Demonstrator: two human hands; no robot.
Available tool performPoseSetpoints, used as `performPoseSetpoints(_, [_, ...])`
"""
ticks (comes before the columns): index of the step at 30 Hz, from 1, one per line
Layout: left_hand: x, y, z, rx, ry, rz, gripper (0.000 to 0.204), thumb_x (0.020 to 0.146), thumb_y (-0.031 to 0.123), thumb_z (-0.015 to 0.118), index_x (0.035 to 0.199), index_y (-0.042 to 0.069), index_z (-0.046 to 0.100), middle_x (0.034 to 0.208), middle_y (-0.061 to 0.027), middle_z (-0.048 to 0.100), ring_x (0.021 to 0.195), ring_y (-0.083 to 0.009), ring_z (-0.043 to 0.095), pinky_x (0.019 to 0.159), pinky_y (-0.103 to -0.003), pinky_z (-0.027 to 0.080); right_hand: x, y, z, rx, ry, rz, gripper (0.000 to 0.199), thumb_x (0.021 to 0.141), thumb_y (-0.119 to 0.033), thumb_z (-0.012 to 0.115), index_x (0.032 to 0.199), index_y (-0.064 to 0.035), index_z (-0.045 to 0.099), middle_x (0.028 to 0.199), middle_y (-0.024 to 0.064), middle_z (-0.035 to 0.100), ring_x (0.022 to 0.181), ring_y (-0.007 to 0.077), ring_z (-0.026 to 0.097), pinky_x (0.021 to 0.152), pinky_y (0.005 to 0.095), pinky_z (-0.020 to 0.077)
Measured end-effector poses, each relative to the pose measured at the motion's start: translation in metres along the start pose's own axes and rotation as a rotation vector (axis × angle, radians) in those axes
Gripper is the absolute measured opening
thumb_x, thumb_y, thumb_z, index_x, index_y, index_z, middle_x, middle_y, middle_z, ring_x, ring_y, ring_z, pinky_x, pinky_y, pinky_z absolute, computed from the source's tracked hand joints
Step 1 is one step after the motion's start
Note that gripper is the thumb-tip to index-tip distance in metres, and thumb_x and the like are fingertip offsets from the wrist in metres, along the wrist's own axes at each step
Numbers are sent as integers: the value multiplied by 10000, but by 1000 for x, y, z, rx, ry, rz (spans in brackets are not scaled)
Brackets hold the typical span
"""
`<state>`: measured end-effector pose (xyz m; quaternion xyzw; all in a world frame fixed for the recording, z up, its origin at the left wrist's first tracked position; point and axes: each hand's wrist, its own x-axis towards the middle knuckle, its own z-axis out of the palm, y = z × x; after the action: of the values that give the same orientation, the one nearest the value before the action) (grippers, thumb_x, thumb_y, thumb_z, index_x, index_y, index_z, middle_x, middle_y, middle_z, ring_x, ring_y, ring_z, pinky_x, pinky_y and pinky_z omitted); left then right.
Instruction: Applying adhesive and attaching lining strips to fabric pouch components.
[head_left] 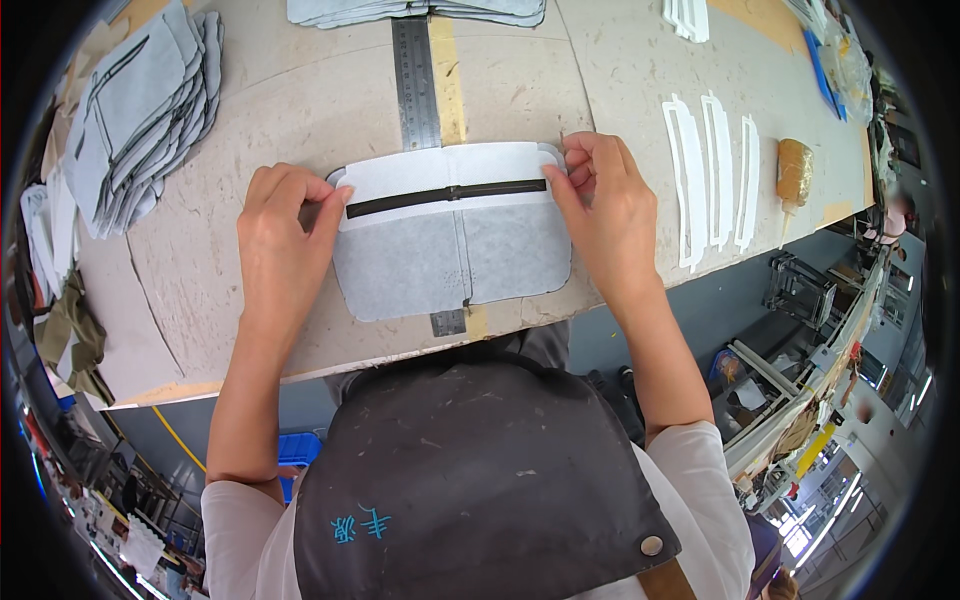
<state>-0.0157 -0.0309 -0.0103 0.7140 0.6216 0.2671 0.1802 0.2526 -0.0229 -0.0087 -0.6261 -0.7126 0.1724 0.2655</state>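
A grey rounded panel lies flat on the table in front of me, with a seam down its middle. Across its upper part sits a white strip with a long black band showing through a slot in it. My left hand pinches the strip's left end between thumb and fingers, at the panel's edge. At the right end, my right hand does the same with thumb and forefinger. Whether the fingertips also grip the panel beneath, I cannot tell.
Beneath the panel runs a steel ruler beside a yellow tape strip. Grey panels are stacked at far left and at the back. Several white slotted strips and an amber glue bottle lie to the right.
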Motion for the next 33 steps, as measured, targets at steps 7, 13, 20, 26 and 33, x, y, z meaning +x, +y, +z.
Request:
performPoseSetpoints(7, [0, 0, 0, -5, 10, 1, 143, 761, -10, 726, 741, -22, 584, 775, -88, 594, 711, -207, 556, 600, -292, 456, -10, 13, -4, 46, 15, -151, 192, 759, 42, 680, 938, -11, 636, 954, 102, 628, 778, 243, 642, 653, 318, 533])
performPoseSetpoints(13, [0, 1, 1, -7, 15, 0, 148, 761, -12, 724, 740, -18, 578, 773, -85, 591, 707, -201, 550, 592, -290, 452, -17, 19, -14, -53, -31, -370, 262, 678, 92, 665, 926, 9, 679, 1035, 85, 646, 892, 263, 621, 711, 329, 543])
performPoseSetpoints(20, [0, 5, 1, -25, 6, -51, 150, 746, -10, 730, 720, -19, 582, 750, -102, 585, 721, -248, 546, 624, -336, 458, -19, 19, -17, -130, -70, -467, 312, 636, 97, 647, 945, 55, 666, 1051, 102, 642, 916, 266, 621, 724, 320, 558])
performPoseSetpoints(26, [0, 2, -1, -19, 13, -38, 159, 742, -4, 735, 719, -12, 578, 745, -101, 583, 728, -250, 548, 623, -336, 458, -21, 21, -14, -225, -127, -534, 326, 659, 52, 616, 982, 91, 635, 1141, 142, 590, 979, 279, 593, 740, 320, 555])
performPoseSetpoints(33, [-11, -4, 0, -27, 80, -124, 145, 770, 6, 738, 788, -9, 595, 830, -80, 617, 686, -173, 562, 601, -269, 464, -20, 20, -15, -259, -118, -606, 338, 657, 16, 614, 986, 93, 626, 1167, 142, 587, 980, 272, 587, 741, 322, 548])
